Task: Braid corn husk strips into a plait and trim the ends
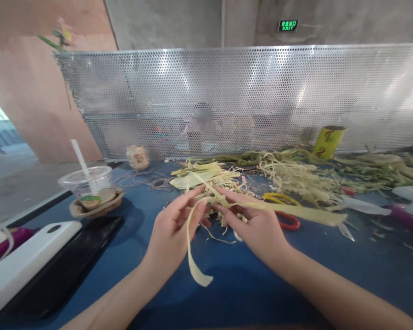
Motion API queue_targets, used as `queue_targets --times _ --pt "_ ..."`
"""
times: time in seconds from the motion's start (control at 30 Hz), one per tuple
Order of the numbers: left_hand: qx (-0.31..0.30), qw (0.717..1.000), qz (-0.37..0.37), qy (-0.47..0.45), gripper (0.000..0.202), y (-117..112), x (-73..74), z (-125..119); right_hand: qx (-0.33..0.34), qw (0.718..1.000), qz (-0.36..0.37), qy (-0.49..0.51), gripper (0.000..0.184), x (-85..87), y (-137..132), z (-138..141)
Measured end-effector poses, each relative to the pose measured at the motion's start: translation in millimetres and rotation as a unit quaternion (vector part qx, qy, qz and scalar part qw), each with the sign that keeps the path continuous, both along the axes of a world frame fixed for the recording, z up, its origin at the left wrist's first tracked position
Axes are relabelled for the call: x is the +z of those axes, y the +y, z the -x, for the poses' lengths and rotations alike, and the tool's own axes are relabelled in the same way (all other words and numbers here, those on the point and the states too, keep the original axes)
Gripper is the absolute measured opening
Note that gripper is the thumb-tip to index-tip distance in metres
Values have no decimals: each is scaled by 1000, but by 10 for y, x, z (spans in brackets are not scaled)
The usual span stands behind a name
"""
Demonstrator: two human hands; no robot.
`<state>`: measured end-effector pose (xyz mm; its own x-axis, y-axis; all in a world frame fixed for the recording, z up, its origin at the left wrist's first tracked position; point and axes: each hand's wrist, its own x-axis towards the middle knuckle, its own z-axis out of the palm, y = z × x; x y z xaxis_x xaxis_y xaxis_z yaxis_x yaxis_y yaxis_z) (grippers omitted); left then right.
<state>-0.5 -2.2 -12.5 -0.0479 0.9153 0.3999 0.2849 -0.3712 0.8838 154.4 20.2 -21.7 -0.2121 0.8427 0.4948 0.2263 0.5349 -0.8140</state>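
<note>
A blue table [248,284] lies before you, littered with a heap of pale shredded husk [296,176]. Your left hand [174,229] and right hand [258,224] both pinch one long pale yellow husk strip [192,256] just above the tabletop, seemingly mid-fold or knotting. Next, cross the ends while keeping tension. Yellow-and-red-handled scissors [284,211] lie beside your right hand.

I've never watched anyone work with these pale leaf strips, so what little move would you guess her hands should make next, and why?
Probably draw the two strips snug where they cross. The left hand pinches a pale strip whose loose end curls down over the blue table, while the right hand holds a longer strip running off to the right. They meet between the fingertips, and the crossing looks slack.
</note>
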Motion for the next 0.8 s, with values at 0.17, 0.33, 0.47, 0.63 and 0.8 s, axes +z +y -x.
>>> queue_targets --times 0.17,0.33,0.47,0.63,0.8 --pt "47 997 -27 -59 59 15 31 -32 25 990 134 46 19 43 33 20" --pt "34 997 -21 -64 58 8 12 -51 100 965 201 133 15 67 65 38" --pt "48 997 -35 -54 55 5 1 -49 107 961 213 138 25 22 86 37" --pt "46 996 -48 -63 53 7 4 -57 96 960 237 116 28 8 98 20" --pt "31 995 -58 -73 45 7 -20 -88 155 949 233 143 31 12 103 2"
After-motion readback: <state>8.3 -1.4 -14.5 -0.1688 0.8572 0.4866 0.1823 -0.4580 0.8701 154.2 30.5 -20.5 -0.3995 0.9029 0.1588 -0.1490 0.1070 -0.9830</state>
